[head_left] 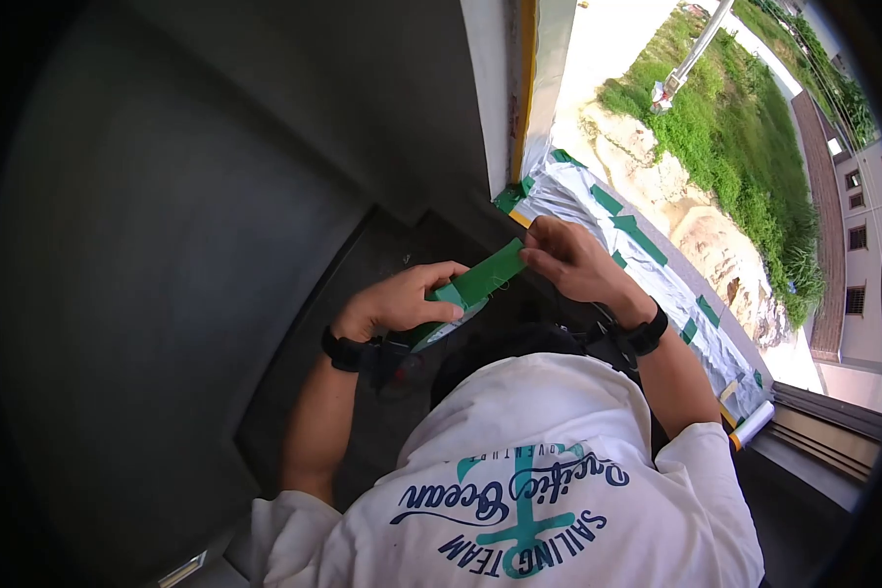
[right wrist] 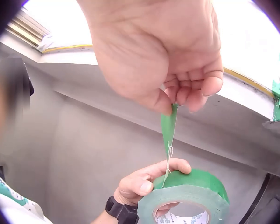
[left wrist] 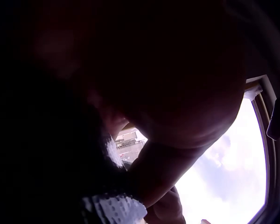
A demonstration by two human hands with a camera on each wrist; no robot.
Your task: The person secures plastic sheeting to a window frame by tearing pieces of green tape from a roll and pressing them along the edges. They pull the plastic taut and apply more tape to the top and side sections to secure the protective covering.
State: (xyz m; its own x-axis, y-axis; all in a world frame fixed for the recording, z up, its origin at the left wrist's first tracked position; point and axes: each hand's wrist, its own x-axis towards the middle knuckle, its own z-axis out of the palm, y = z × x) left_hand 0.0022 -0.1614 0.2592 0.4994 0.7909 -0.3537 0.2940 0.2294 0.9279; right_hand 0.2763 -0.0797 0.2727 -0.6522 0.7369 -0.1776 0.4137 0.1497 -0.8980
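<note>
My left hand (head_left: 394, 297) grips a roll of green tape (right wrist: 196, 180), its thumb on the outer face and fingers reaching into the core. From the roll a pulled-out tape strip (head_left: 490, 274) runs up to my right hand (head_left: 580, 263), which pinches the free end between thumb and fingertips. Loose white threads (right wrist: 170, 154) hang from the strip's edge. In the right wrist view the strip is taut, narrow and twisted, with the roll below the right hand. The left wrist view is mostly dark, and the roll cannot be seen there.
Beside my right arm, plastic film (head_left: 691, 304) covers the window sill, held by several green tape pieces (head_left: 639, 240). A white roll (head_left: 752, 426) lies at the sill's near end. A window frame (head_left: 505, 98) rises ahead; a grey wall (head_left: 167, 265) stands to my left.
</note>
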